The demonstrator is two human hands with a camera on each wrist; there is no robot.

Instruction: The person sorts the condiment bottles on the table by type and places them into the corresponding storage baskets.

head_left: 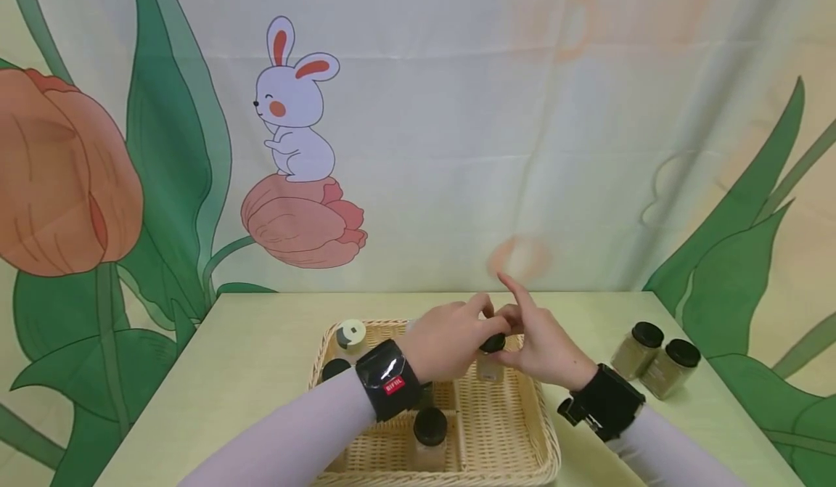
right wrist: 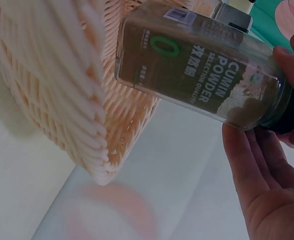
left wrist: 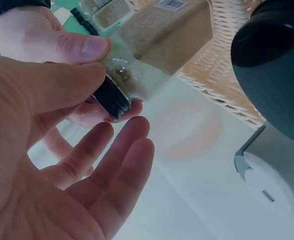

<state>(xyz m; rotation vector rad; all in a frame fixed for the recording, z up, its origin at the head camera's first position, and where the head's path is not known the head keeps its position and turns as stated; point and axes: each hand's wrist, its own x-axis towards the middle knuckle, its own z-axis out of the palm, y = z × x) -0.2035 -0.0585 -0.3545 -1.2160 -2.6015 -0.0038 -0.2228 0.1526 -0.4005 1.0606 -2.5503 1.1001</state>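
A clear square jar of cumin powder (right wrist: 186, 65) with a black screw lid (left wrist: 112, 98) is held between both hands, above the right side of the wicker basket (head_left: 551, 447). My left hand (head_left: 446, 338) pinches the lid with thumb and fingers; its other fingers spread loosely in the left wrist view. My right hand (head_left: 542, 342) grips the jar around its neck and lid, one finger raised. Brown powder fills most of the jar, with a paler clump near the neck. The lid looks seated on the jar; whether it is loose I cannot tell.
Dividers split the basket. Inside stand a black-lidded jar (head_left: 430, 429) at the front, another black lid (head_left: 336, 368) at the left, and a white-lidded container (head_left: 351, 333) behind it. Two filled jars (head_left: 635, 350) (head_left: 670, 372) stand on the table right of the basket. A printed curtain (head_left: 418, 146) hangs behind.
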